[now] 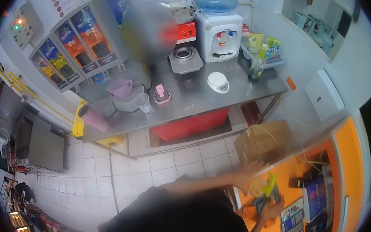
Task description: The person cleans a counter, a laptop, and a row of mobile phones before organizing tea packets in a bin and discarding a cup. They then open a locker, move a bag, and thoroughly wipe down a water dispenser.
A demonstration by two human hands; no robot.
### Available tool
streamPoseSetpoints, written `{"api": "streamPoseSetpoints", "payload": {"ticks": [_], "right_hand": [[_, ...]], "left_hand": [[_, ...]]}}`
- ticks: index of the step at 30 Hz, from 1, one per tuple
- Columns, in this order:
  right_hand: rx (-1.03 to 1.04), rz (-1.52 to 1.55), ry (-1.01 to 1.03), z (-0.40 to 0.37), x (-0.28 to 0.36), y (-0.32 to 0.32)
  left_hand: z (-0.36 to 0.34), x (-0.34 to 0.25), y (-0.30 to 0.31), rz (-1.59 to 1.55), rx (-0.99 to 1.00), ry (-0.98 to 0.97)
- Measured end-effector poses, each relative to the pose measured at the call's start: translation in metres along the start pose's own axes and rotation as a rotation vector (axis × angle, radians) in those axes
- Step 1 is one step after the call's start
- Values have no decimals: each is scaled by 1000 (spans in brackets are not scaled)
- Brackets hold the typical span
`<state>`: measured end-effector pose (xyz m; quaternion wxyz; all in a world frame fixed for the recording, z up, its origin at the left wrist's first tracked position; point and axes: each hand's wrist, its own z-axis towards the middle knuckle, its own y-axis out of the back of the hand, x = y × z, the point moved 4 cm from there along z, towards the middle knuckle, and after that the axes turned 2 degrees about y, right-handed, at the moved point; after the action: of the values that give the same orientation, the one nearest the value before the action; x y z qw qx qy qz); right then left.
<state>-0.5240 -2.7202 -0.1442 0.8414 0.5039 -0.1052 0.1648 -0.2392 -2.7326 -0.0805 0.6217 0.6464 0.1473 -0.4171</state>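
Note:
On the right, my left hand (247,176) reaches over the orange counter (278,178) with its fingers spread. Just beside it is a clear, rounded item (256,188), perhaps a cup. Against that stands a bright yellow-green piece (270,185), too blurred to name. My right hand (272,209) is lower on the same counter, its fingers curled around a dark grey item (260,203) whose kind I cannot make out. Whether the grey item touches the clear one cannot be told.
Phones or tablets (292,231) line the orange counter's right side. A cardboard box (264,139) stands beyond it. The steel table (183,94) bears a white scale (218,82), a water dispenser (218,36), a green bottle (257,67), a pink jug (120,87) and drink machines (76,42).

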Motion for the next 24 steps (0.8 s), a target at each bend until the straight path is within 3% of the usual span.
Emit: {"api": "streamPoseSetpoints", "payload": {"ticks": [2, 3, 4, 5, 6, 7, 8, 9, 10, 11, 13, 15, 17, 19, 20, 21, 23, 24], "right_hand": [[-36, 98, -24, -1, -6, 2], [-71, 199, -50, -2, -7, 6], [-71, 194, -58, -3, -4, 8], [-43, 198, -149, -3, -5, 11], [-18, 198, -237, -4, -11, 15], [-26, 185, -241, -5, -31, 23], [200, 219, -366, -13, -72, 22], [426, 257, -498, -15, -96, 18], [440, -61, -557, -4, -105, 29], [456, -385, -608, 3, -109, 53], [322, -355, -757, 87, 31, 121], [-75, -266, -497, 124, 110, 134], [-201, -123, -467, 179, 221, 121], [-238, 146, -285, 222, 283, 64], [-90, 316, -251, 242, 294, 23], [-16, 195, 65, 262, 341, -13], [261, 475, 43, 280, 398, -100], [369, 414, 213, 288, 437, -127]], "left_hand": [[2, 51, 59, -127, -270, -249], [0, 104, 76, -281, -462, -22], [-7, 162, 101, -108, -747, 224], [-11, 215, 143, -483, -916, 471], [-19, 288, 177, -499, -1146, 686], [-35, 307, 230, -545, -1191, 801], [-36, 382, 257, -934, -1406, 659], [-41, 385, 290, -1025, -1474, 473], [-42, 381, 320, -1109, -1531, 278], [-39, 383, 332, -1119, -1511, 283], [-45, 393, 329, -1200, -1574, 417], [-45, 400, 344, -1148, -1556, 335], [-41, 411, 361, -1107, -1557, 260], [-36, 428, 386, -1160, -1614, 219], [-34, 443, 398, -1164, -1618, 230], [-32, 459, 409, -1151, -1618, 255], [-33, 482, 427, -1147, -1630, 286], [-33, 491, 432, -1186, -1564, 408]]}}
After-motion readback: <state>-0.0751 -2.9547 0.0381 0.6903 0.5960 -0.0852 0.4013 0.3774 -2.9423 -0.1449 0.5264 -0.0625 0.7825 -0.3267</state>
